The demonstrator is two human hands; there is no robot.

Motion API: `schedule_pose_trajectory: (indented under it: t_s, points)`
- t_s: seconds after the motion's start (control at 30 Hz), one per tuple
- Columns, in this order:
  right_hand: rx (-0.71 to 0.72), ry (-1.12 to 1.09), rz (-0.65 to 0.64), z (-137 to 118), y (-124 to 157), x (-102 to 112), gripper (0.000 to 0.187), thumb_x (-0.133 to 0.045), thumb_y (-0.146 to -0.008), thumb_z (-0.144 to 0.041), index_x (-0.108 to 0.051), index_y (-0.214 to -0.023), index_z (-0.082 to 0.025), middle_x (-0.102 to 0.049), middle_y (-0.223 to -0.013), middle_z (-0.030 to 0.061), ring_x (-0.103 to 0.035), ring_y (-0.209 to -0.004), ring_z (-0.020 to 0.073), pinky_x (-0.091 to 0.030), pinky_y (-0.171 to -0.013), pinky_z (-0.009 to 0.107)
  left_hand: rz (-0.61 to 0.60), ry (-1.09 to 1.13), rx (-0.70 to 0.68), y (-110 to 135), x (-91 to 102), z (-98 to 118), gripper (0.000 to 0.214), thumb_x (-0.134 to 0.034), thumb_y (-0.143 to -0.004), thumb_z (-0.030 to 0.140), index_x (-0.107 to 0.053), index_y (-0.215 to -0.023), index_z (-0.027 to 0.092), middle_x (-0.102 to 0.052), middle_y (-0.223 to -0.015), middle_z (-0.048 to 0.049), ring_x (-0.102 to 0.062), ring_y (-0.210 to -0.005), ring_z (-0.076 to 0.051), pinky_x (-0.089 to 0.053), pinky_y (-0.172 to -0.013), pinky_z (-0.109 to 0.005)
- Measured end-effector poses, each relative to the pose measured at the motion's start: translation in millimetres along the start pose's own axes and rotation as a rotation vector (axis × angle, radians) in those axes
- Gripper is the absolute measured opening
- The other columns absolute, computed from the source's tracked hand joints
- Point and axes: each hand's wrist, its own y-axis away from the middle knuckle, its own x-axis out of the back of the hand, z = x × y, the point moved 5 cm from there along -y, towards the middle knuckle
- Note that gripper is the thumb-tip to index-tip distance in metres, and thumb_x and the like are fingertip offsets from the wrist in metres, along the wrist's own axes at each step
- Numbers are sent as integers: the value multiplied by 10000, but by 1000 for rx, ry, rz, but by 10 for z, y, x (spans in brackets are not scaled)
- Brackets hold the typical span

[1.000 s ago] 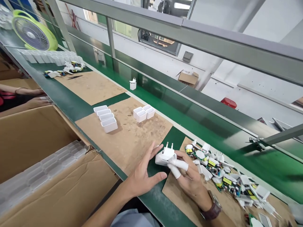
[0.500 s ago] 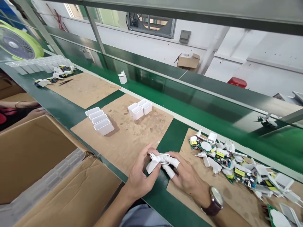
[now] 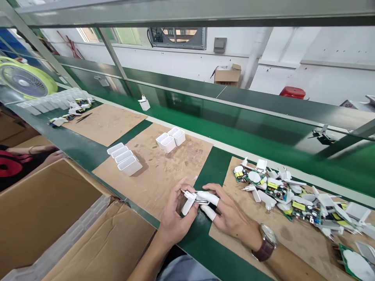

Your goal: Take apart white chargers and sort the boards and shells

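Note:
Between my two hands is a white power-adapter plug piece point(image 3: 189, 202) with metal pins and a flat white face, held above the green bench gap between two brown boards. My left hand point(image 3: 177, 214) is closed round it, thumb in front and fingers behind. My right hand point(image 3: 230, 212) has white covers on two fingers and a watch at the wrist; its fingertips pinch the right end of the piece. What sits behind the plug face is partly hidden by the fingers. Open white adapter cases stand on the middle board, in a row point(image 3: 129, 164) and a cluster point(image 3: 171, 139).
A pile of circuit boards with plug pieces point(image 3: 281, 191) covers the right board. An open cardboard box point(image 3: 88, 218) is at lower left. One assembled adapter point(image 3: 143, 103) stands on the green belt. A green fan point(image 3: 26, 78) and a co-worker's arm point(image 3: 43, 150) are at far left.
The camera view has tilted and shifted slightly. The plug piece has turned a little in my hands, and my right fingers have shifted slightly along it. The cases and pile stay put.

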Motion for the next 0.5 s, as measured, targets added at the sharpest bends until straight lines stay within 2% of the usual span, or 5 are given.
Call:
schedule_pose_trajectory:
  t_s: [0.07, 0.13, 0.27, 0.37, 0.5]
  points:
    - [-41, -126, 35, 38, -4, -5, 398, -535, -1044, -177, -576, -1428, -274, -587, -1372, 138, -641, -1183, 253, -594, -995, 438, 5, -23, 11, 4, 7, -28, 597, -653, -995, 219, -412, -1528, 340, -658, -1164, -43, -714, -1073, -169, -619, -966, -309]
    - [-168, -348, 73, 143, -11, -20, 321, -560, -1056, -260, -622, -1370, -282, -631, -1319, 110, -656, -1160, 236, -596, -985, 406, 4, -68, -20, 15, 7, -32, 697, -716, -961, 258, -368, -1559, 339, -649, -1296, -78, -695, -1211, -220, -612, -1035, -372]
    - [-470, -837, 67, 375, -26, -104, 401, -681, -983, -528, -659, -1273, -251, -711, -1167, 87, -707, -1051, 233, -621, -886, 373, -62, -329, -213, 38, -71, 61, 783, -790, -913, 279, -378, -1578, 312, -565, -1513, -131, -568, -1427, -314, -503, -1201, -507]
    - [-511, -938, -11, 404, -60, -105, 528, -800, -860, -603, -670, -1213, -232, -735, -1099, 81, -718, -1023, 238, -608, -895, 385, -68, -503, -362, 36, -149, 172, 649, -733, -963, 269, -447, -1545, 290, -571, -1508, -132, -575, -1421, -309, -505, -1205, -492]
    - [-537, -950, -47, 377, -66, -56, 621, -862, -760, -650, -666, -1155, -212, -750, -1008, 65, -735, -927, 228, -598, -894, 399, -60, -590, -391, -17, -227, 264, 642, -716, -981, 339, -441, -1557, 268, -601, -1449, -151, -626, -1347, -311, -560, -1127, -469]
